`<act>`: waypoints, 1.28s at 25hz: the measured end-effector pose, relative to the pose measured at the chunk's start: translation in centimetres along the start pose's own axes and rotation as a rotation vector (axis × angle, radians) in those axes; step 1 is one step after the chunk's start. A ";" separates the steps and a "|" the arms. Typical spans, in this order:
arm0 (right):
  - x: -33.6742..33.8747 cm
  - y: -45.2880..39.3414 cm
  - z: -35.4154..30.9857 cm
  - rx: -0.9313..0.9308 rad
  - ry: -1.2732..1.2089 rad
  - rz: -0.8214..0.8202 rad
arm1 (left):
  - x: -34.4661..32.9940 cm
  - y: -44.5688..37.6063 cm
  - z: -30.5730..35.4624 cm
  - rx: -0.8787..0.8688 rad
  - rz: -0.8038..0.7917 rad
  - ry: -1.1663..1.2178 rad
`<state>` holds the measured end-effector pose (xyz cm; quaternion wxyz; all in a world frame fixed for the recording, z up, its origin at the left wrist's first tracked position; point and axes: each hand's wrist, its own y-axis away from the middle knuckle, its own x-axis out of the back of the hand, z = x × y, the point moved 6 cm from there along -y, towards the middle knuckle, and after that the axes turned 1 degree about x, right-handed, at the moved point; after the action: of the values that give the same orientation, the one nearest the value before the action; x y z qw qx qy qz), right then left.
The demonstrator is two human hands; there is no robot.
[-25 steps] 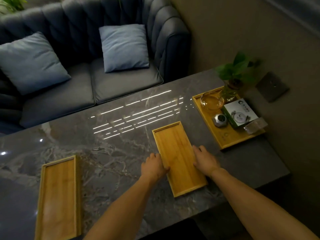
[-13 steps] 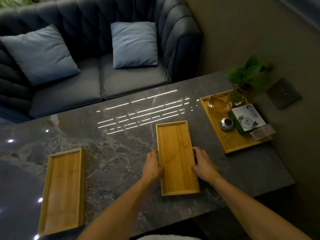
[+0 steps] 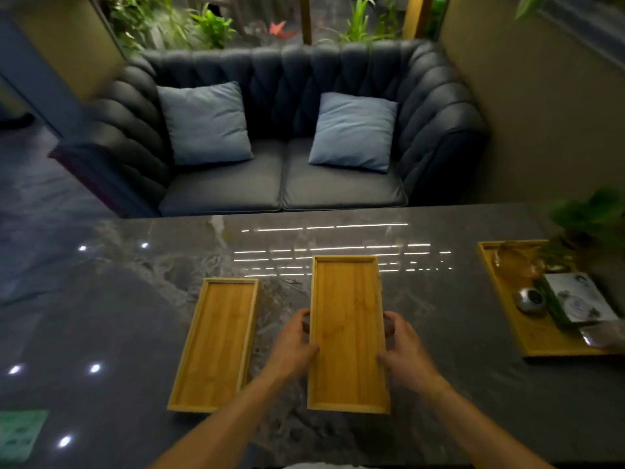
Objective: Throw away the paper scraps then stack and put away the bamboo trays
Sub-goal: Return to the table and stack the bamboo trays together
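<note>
Two long, empty bamboo trays show on the dark marble table (image 3: 101, 316). The right-hand bamboo tray (image 3: 346, 330) is gripped on both long sides: my left hand (image 3: 294, 343) holds its left rim and my right hand (image 3: 404, 346) holds its right rim. It looks lifted a little off the table. The other bamboo tray (image 3: 220, 343) lies flat just to its left, close beside my left hand and not touched. No paper scraps are visible.
A larger bamboo tray (image 3: 507, 316) at the right edge carries a glass, a small metal pot, a box and a potted plant (image 3: 575, 228). A dark sofa (image 3: 284, 184) with two blue cushions stands behind the table. A green card (image 3: 20, 434) lies at the near left.
The held tray has travelled left with both hands and now sits close beside the other tray; the gap between the two trays has shrunk. The view has swung left and tilted up.
</note>
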<state>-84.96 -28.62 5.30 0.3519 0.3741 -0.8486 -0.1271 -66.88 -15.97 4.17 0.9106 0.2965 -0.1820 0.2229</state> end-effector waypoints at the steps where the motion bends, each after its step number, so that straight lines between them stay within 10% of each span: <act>1: -1.4 0.1 -1.2 0.002 -0.004 -0.006 | 1.5 0.4 -0.9 -0.004 0.001 0.015; 15: -20.4 -1.8 -11.6 0.022 0.042 -0.019 | 18.0 0.6 -15.0 0.023 0.041 -0.022; 32: -26.8 -3.9 -11.8 -0.004 0.261 0.018 | 19.8 -1.7 -20.1 0.090 0.049 -0.218</act>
<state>-62.02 -11.35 -1.56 0.4612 0.3792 -0.7987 -0.0756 -45.45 1.14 -2.65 0.8655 0.3550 -0.2769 0.2195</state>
